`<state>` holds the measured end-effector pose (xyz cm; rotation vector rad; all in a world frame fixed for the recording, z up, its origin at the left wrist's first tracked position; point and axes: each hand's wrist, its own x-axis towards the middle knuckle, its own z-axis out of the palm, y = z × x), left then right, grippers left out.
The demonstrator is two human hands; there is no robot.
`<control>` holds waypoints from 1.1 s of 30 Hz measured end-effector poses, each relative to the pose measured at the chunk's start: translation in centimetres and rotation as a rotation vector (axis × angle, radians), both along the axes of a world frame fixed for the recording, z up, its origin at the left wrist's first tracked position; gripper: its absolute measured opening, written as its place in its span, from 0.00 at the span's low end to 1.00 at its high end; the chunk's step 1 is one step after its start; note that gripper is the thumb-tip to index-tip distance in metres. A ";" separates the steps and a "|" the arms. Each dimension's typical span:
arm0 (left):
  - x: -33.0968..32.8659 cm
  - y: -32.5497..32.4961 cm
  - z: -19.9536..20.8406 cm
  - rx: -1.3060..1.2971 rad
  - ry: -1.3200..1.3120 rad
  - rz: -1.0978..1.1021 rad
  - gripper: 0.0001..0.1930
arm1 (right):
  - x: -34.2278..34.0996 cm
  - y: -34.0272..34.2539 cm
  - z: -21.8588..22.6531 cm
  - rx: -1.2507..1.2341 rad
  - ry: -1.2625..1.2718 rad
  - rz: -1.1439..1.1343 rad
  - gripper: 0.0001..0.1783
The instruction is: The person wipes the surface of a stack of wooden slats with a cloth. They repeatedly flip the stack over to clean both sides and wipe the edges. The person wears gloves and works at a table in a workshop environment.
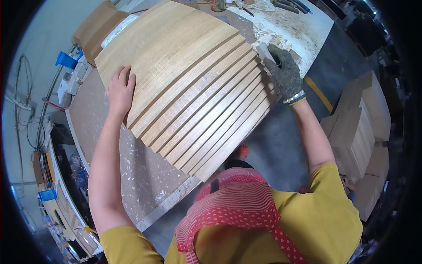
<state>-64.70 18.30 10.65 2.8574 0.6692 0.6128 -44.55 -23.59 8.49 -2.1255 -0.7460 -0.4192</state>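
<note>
i see my bare left hand (pixel 121 88) lying flat, fingers spread, on the left edge of the slatted wooden panel (pixel 189 75). my gloved right hand (pixel 285 72) curls around its right edge. the panel rests on the speckled counter (pixel 132 167), its near corner overhanging the counter's edge, grey floor (pixel 281 145) open beyond.
</note>
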 end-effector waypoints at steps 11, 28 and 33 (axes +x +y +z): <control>-1.0 1.4 0.5 -0.002 0.040 -0.090 0.21 | -7.4 7.1 -0.4 -0.064 -0.222 0.176 0.20; -0.8 3.6 -1.5 0.032 -0.004 -0.152 0.23 | -21.7 11.9 1.9 -0.234 -0.411 0.667 0.20; -1.8 2.0 0.1 -0.010 0.048 -0.082 0.23 | -6.1 5.0 3.4 -0.016 0.202 0.134 0.27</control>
